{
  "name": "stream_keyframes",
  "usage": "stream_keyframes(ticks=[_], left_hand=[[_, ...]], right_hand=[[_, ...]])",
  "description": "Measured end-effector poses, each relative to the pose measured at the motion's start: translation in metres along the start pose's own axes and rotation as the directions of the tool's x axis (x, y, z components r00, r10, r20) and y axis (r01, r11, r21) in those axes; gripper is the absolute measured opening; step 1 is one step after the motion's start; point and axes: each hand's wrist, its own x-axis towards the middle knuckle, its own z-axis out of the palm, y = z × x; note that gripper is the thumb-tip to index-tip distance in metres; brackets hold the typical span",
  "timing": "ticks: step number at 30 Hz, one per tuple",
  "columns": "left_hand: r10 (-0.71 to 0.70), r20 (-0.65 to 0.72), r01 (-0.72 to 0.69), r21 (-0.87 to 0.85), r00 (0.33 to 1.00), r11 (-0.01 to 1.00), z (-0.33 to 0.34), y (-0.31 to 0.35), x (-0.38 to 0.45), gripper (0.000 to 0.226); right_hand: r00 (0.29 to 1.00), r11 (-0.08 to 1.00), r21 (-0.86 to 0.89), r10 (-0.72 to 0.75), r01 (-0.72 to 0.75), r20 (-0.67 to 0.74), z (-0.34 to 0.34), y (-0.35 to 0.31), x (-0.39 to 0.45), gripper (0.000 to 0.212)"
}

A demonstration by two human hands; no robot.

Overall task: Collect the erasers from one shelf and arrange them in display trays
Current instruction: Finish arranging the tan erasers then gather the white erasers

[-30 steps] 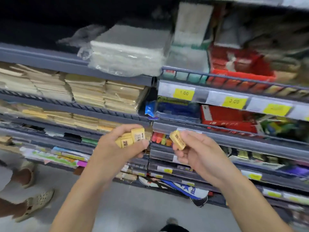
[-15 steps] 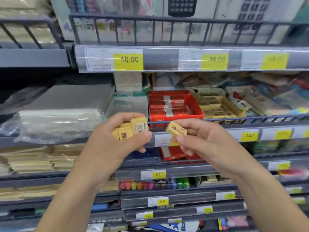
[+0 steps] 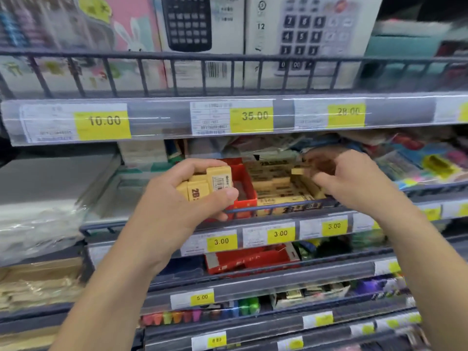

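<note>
My left hand (image 3: 177, 209) grips a small stack of yellow 2B erasers (image 3: 202, 184) in front of the shelf. Just behind it stands a red display tray (image 3: 244, 188). To its right sits a yellow display tray (image 3: 281, 201) filled with rows of the same erasers. My right hand (image 3: 354, 183) reaches over that yellow tray and pinches a single yellow eraser (image 3: 298, 171) at its fingertips, above the rows. The right hand is motion-blurred.
A dark wire rail (image 3: 278, 207) runs along the shelf front, with 3.00 price tags (image 3: 281, 233) below. Boxed calculators (image 3: 187, 24) stand on the shelf above. Plastic-wrapped paper packs (image 3: 50, 193) lie left, colourful stationery (image 3: 435, 165) right, highlighters (image 3: 202, 315) below.
The view rose from the lower shelves to the eraser shelf. My right hand carried its single eraser forward over the yellow tray. My left hand kept its stack.
</note>
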Motion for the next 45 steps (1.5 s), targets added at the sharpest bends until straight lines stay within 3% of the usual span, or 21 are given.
stream_keyframes(ticks=[3,7,12,18,28,30,32,34,35,37,41,45], left_hand=[[-0.014,-0.002,0.014,-0.013,1.000,1.000,0.009,0.000,0.008,0.032],[-0.034,0.008,0.034,-0.002,0.999,0.999,0.014,-0.001,0.017,0.033],[-0.025,0.069,0.024,0.007,0.997,1.000,0.016,0.004,0.025,0.030],[-0.020,0.079,0.018,0.023,0.997,1.000,0.013,0.010,0.030,0.029],[-0.038,0.124,0.040,-0.012,0.992,0.999,0.016,0.012,0.034,0.030],[-0.054,0.127,0.057,-0.019,0.990,0.998,0.017,0.011,0.034,0.030],[-0.076,0.137,0.079,-0.016,0.988,0.997,0.018,0.009,0.034,0.033],[-0.081,0.149,0.083,-0.006,0.986,0.997,0.019,0.008,0.035,0.033],[-0.078,0.152,0.079,-0.004,0.985,0.997,0.020,0.007,0.036,0.030],[-0.068,0.148,0.067,0.016,0.987,0.998,0.022,0.006,0.036,0.026],[-0.072,0.110,0.054,0.156,0.991,0.986,0.027,0.003,0.037,0.031],[-0.099,0.136,0.095,0.040,0.986,0.995,0.024,0.002,0.036,0.028]], right_hand=[[1.000,0.998,-0.061,-0.014,0.014,-0.007,0.004,0.007,0.014,0.020],[0.999,0.954,-0.300,-0.014,0.028,0.048,0.010,0.003,0.035,0.027],[0.987,0.909,-0.415,0.029,0.038,0.155,0.016,-0.007,0.047,0.034],[0.963,0.876,-0.468,0.019,0.113,0.268,0.013,0.000,0.041,0.022],[0.972,0.914,-0.405,0.076,0.021,0.221,0.018,-0.005,0.046,0.025],[0.990,0.949,-0.313,0.010,0.034,0.139,0.014,-0.008,0.037,0.023],[0.998,0.996,0.061,-0.066,0.064,0.019,0.012,-0.018,0.022,0.014],[0.986,0.866,0.484,-0.162,0.121,0.044,0.010,-0.037,0.006,0.013],[0.970,0.783,0.605,-0.231,0.144,0.069,0.011,-0.046,-0.001,0.015],[0.945,0.701,0.691,-0.316,0.177,0.079,0.016,-0.060,-0.010,0.018],[0.969,0.716,0.686,-0.237,0.128,0.068,0.026,-0.070,-0.011,0.023],[0.966,0.606,0.789,-0.249,0.103,0.065,0.028,-0.066,-0.012,0.019]])
